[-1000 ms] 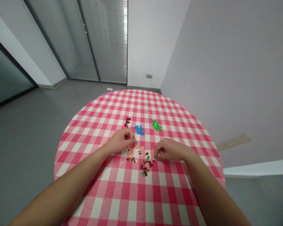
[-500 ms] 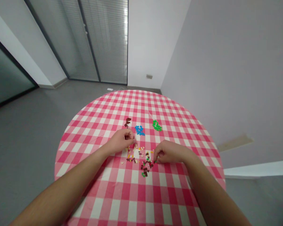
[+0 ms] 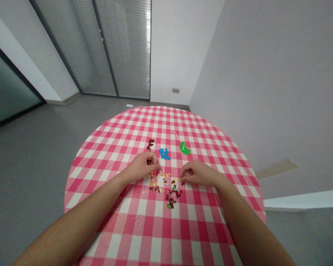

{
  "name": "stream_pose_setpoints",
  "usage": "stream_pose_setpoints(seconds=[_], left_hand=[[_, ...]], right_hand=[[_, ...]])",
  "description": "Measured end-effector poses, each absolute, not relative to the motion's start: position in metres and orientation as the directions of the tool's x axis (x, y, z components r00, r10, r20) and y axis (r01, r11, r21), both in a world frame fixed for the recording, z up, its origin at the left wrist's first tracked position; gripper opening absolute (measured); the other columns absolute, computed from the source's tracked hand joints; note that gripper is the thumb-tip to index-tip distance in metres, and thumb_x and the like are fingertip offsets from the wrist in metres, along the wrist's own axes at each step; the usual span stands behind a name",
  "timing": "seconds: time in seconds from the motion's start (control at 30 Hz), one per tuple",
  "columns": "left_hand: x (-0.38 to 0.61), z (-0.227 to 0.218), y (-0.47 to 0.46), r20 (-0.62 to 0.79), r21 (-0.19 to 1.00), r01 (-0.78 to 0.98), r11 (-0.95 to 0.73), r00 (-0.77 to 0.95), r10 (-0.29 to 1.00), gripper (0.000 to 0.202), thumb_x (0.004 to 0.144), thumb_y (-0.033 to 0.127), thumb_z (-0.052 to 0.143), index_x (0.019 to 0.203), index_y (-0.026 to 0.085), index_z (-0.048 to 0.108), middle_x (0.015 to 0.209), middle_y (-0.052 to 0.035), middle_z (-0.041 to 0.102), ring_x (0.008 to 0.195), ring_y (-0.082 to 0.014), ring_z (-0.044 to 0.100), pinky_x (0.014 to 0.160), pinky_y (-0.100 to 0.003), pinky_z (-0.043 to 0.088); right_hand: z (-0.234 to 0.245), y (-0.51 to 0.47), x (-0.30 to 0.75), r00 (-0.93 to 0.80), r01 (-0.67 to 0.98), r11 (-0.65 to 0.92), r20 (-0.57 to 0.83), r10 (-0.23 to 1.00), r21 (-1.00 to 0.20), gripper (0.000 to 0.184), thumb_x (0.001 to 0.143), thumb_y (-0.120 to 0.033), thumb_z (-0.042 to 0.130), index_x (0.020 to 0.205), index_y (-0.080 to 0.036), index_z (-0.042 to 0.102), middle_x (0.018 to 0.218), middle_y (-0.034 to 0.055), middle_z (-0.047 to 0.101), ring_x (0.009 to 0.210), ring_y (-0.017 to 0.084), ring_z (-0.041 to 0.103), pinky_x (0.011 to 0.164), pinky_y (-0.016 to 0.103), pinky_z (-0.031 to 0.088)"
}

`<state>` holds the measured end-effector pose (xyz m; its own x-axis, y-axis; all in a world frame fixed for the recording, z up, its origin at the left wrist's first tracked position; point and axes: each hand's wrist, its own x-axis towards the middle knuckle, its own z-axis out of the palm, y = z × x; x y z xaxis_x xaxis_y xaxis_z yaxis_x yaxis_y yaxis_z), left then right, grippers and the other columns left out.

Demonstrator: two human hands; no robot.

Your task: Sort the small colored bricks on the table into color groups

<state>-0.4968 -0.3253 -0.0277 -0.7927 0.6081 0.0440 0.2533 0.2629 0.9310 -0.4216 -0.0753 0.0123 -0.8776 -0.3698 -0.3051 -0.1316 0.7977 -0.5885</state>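
My left hand (image 3: 143, 165) rests on the cloth with thumb and fingers pinched together, at the far left edge of the mixed small pieces. What those fingertips hold, if anything, is too small to make out. To the right of the same pieces, my right hand (image 3: 198, 173) is closed in a pinch, with a small dark piece at its fingertips. Between and below the hands lie loose brown pieces (image 3: 171, 200), cream and yellow pieces (image 3: 152, 184), and a few green and red ones. They look like tiny building bricks.
Beyond my hands are a blue pile (image 3: 164, 153), a green pile (image 3: 184, 148) and a dark brown pile (image 3: 150, 144). All lie on a round table with a red-and-white checked tablecloth (image 3: 144, 229). A wall (image 3: 266, 92) stands close on the right.
My right hand has moved slightly up and away from the brown and red pieces, still pinched. My left hand has stayed in nearly the same place.
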Motion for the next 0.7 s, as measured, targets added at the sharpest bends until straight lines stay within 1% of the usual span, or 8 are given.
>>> stream_pose_setpoints(seconds=[0.03, 0.1, 0.17, 0.2, 0.33, 0.4, 0.57, 0.7], left_hand=[[-0.497, -0.028, -0.326, 0.042, 0.932, 0.251, 0.261, -0.791, 0.61, 0.021, 0.074, 0.021, 0.063, 0.064, 0.019, 0.045, 0.061, 0.0028, 0.053, 0.055, -0.0104, 0.046, 0.053, -0.026, 0.036], [-0.497, -0.028, -0.326, 0.036, 0.936, 0.242, 0.256, -0.788, 0.614, 0.02, 0.074, 0.021, 0.063, 0.064, 0.019, 0.045, 0.063, 0.0022, 0.054, 0.056, -0.0107, 0.047, 0.054, -0.026, 0.036], [-0.497, -0.028, -0.327, 0.036, 0.936, 0.242, 0.254, -0.787, 0.616, 0.02, 0.074, 0.021, 0.063, 0.065, 0.019, 0.045, 0.064, 0.0019, 0.055, 0.056, -0.0108, 0.047, 0.055, -0.026, 0.037], [-0.497, -0.028, -0.327, 0.04, 0.936, 0.246, 0.253, -0.785, 0.618, 0.021, 0.075, 0.021, 0.063, 0.065, 0.02, 0.045, 0.064, 0.0019, 0.055, 0.056, -0.0107, 0.046, 0.055, -0.026, 0.037], [-0.498, -0.031, -0.327, 0.048, 0.934, 0.254, 0.25, -0.785, 0.618, 0.022, 0.075, 0.021, 0.063, 0.065, 0.019, 0.044, 0.063, 0.002, 0.054, 0.056, -0.0104, 0.045, 0.054, -0.026, 0.036], [-0.498, -0.032, -0.327, 0.049, 0.932, 0.258, 0.255, -0.787, 0.615, 0.021, 0.075, 0.022, 0.063, 0.065, 0.019, 0.045, 0.063, 0.002, 0.054, 0.056, -0.0103, 0.045, 0.055, -0.026, 0.036], [-0.499, -0.031, -0.327, 0.046, 0.929, 0.262, 0.262, -0.783, 0.62, 0.019, 0.075, 0.022, 0.063, 0.066, 0.019, 0.046, 0.066, 0.0012, 0.056, 0.057, -0.0107, 0.047, 0.055, -0.026, 0.037], [-0.497, -0.028, -0.326, 0.05, 0.934, 0.255, 0.251, -0.787, 0.615, 0.02, 0.074, 0.021, 0.063, 0.065, 0.019, 0.045, 0.063, 0.0022, 0.054, 0.056, -0.0104, 0.045, 0.054, -0.026, 0.036]], right_hand=[[0.009, -0.07, -0.425, -0.917, -0.116, 0.798, -0.246, -0.315, -0.591, 0.015, 0.08, -0.022, 0.061, 0.081, -0.018, 0.075, 0.07, 0.0022, 0.069, 0.06, 0.012, 0.055, 0.054, 0.023, 0.036], [0.0, -0.059, -0.432, -0.985, -0.048, 0.826, -0.112, -0.134, -0.562, 0.015, 0.079, -0.023, 0.061, 0.084, -0.017, 0.074, 0.075, 0.004, 0.071, 0.065, 0.015, 0.058, 0.058, 0.025, 0.038], [-0.011, -0.047, -0.439, -0.998, 0.054, 0.843, -0.053, 0.03, -0.535, 0.019, 0.082, -0.026, 0.059, 0.087, -0.017, 0.074, 0.076, 0.0056, 0.071, 0.065, 0.017, 0.059, 0.058, 0.026, 0.039], [-0.015, -0.043, -0.442, -0.996, 0.087, 0.849, -0.039, 0.078, -0.522, 0.02, 0.083, -0.028, 0.059, 0.088, -0.016, 0.075, 0.076, 0.0063, 0.072, 0.065, 0.017, 0.06, 0.059, 0.027, 0.04], [-0.026, -0.033, -0.448, -0.996, 0.086, 0.865, -0.021, 0.087, -0.494, 0.022, 0.084, -0.029, 0.06, 0.091, -0.016, 0.076, 0.083, 0.0084, 0.074, 0.073, 0.02, 0.063, 0.064, 0.029, 0.043], [-0.027, -0.032, -0.449, -0.995, 0.096, 0.862, -0.024, 0.097, -0.497, 0.023, 0.084, -0.03, 0.06, 0.092, -0.017, 0.077, 0.085, 0.0086, 0.074, 0.073, 0.02, 0.064, 0.064, 0.029, 0.043], [-0.029, -0.028, -0.449, -0.987, 0.146, 0.845, -0.021, 0.158, -0.514, 0.026, 0.084, -0.036, 0.06, 0.092, -0.017, 0.076, 0.079, 0.0079, 0.073, 0.068, 0.019, 0.063, 0.059, 0.029, 0.042], [-0.031, -0.028, -0.45, -0.986, 0.151, 0.844, -0.016, 0.167, -0.514, 0.025, 0.083, -0.037, 0.06, 0.089, -0.017, 0.075, 0.077, 0.0073, 0.072, 0.068, 0.019, 0.063, 0.058, 0.028, 0.041]])
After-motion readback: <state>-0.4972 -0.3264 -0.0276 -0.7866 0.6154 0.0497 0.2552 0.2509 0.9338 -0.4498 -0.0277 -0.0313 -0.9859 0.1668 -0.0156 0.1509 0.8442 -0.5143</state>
